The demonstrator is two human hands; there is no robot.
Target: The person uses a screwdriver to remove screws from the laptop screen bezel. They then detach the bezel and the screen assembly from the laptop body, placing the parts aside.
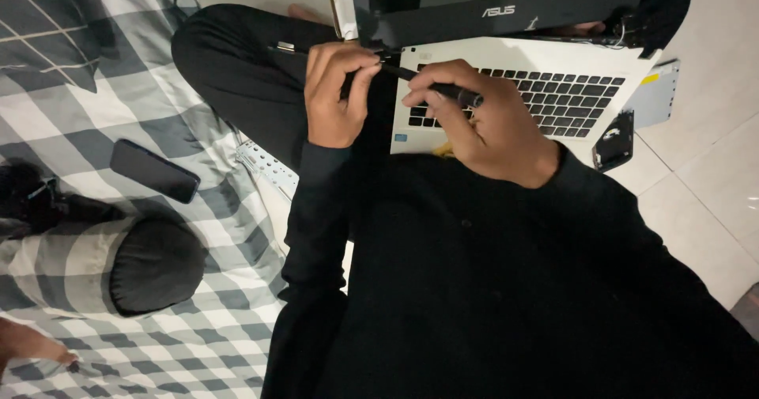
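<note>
A grey-and-white checked bed cover [158, 114] is spread over the left side of the view, and pale floor tiles [711, 177] are seen on the right. A white laptop base with black keys [545, 83] is rested between them, with its black-framed screen [490, 3] tilted back at the top. A striped grey bolster with a black end [118, 268] is laid on the cover at lower left. A black smartphone [154, 170] is placed flat on the cover just above the bolster, well apart from the hands.

The right hand [490, 122] is held over the left part of the keyboard; its fingers are curled closed around a slim black screwdriver [443, 89], which is pointed up and left towards the hinge corner of the laptop. The left hand [336, 94] is set beside the laptop's left edge, with thumb and fingertips pinched together at the tip end of the screwdriver; whether the tool or a small part is gripped there cannot be told.
</note>
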